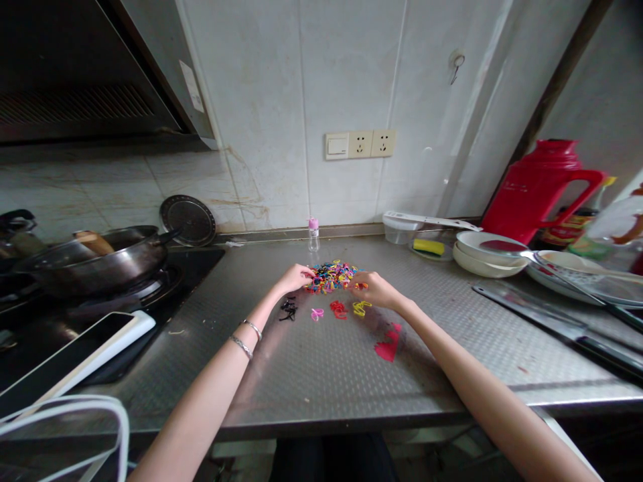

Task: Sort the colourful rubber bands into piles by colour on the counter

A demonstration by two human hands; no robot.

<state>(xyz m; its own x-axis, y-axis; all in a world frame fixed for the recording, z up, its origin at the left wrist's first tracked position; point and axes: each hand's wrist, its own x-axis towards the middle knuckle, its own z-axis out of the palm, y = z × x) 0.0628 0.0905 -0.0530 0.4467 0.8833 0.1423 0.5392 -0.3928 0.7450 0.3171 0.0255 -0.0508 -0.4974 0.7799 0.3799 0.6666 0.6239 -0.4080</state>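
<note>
Many thin loops point(332, 274) — dimpled metal countertop point(306, 378)

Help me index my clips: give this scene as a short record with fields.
Surface: metal countertop
Pile: multicoloured small bands
Left hand grip: at the pile's left edge; contents unclear
Right hand grip: at its right edge; contents unclear
Nearer row, left to right: black bands, pink bands, red bands, yellow bands
Behind pile: upright pink-capped bottle
Far right: red thermos
</note>
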